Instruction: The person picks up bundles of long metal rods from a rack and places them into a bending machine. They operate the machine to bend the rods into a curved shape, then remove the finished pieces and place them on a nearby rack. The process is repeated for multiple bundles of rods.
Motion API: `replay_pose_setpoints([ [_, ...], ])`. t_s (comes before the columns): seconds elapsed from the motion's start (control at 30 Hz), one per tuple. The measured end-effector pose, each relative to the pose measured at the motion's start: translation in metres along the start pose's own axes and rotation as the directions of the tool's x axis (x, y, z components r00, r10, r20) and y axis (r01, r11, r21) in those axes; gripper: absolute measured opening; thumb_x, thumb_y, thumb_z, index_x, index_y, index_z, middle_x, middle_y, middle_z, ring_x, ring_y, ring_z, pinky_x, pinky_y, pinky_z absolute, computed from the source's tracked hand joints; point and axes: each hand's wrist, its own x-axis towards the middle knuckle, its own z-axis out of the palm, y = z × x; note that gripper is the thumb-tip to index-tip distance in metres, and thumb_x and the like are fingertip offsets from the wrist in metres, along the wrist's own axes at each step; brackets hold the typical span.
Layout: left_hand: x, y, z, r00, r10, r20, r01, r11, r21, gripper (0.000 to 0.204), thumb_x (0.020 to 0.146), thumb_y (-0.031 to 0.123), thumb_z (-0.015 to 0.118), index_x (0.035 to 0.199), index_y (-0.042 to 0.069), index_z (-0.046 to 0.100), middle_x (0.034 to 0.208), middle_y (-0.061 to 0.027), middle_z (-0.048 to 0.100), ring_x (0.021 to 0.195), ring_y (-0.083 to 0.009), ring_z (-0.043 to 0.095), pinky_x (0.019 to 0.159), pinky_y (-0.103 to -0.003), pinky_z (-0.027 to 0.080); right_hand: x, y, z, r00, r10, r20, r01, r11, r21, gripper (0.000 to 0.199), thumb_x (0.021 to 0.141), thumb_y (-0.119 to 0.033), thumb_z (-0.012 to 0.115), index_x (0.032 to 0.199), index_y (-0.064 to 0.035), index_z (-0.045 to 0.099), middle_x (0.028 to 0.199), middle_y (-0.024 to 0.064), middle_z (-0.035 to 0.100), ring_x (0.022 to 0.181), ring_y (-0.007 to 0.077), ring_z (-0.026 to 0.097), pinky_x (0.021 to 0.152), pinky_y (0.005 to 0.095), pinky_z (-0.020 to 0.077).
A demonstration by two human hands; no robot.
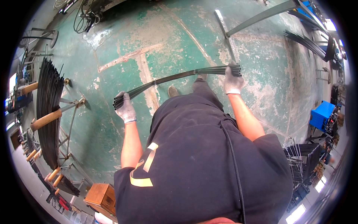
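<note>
A bundle of thin black tubes stretches across in front of me, gripped near both ends. My left hand, in a grey-white glove, is closed round the left end, where the open tube mouths show. The gloved right hand wraps the other end, a little higher and farther out. Between the hands the tubes draw together at two narrow spots; whether they are tied there I cannot tell. The bundle is held above the floor, over my shoes.
To the left, a rack with wooden rollers carries a thick hank of black rods. A metal frame stands at the far right, near more black rods. A blue crate and a wooden box flank me. The green floor is worn.
</note>
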Motion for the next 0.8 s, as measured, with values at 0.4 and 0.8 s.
replay_pose_setpoints([
  [0.4,-0.002,0.004,-0.001,1.000,0.017,0.008,-0.017,0.999,0.039,0.016,0.085,0.008,0.068,0.098,0.000,0.066,0.095,-0.0059,0.067,0.090,-0.0155,0.060,0.086,-0.031,0.048,0.002,0.009,-0.014,0.992,-0.082,0.099,0.075,0.994,0.074,0.034,0.089,-0.023,0.065,0.116,-0.0030,0.064,0.100,0.0076,0.071,0.092,0.0115,0.065,0.083,0.0275,0.0491],
  [0.8,-0.002,-0.002,0.009,0.997,-0.049,-0.057,0.043,0.995,-0.091,0.017,0.087,0.006,0.064,0.103,0.000,0.065,0.100,-0.0058,0.067,0.094,-0.0146,0.061,0.088,-0.030,0.047,-0.002,0.001,-0.014,0.989,0.011,0.150,-0.029,0.993,0.117,0.032,0.090,-0.020,0.063,0.117,-0.0020,0.063,0.110,0.0074,0.068,0.101,0.0119,0.062,0.090,0.0268,0.0461],
])
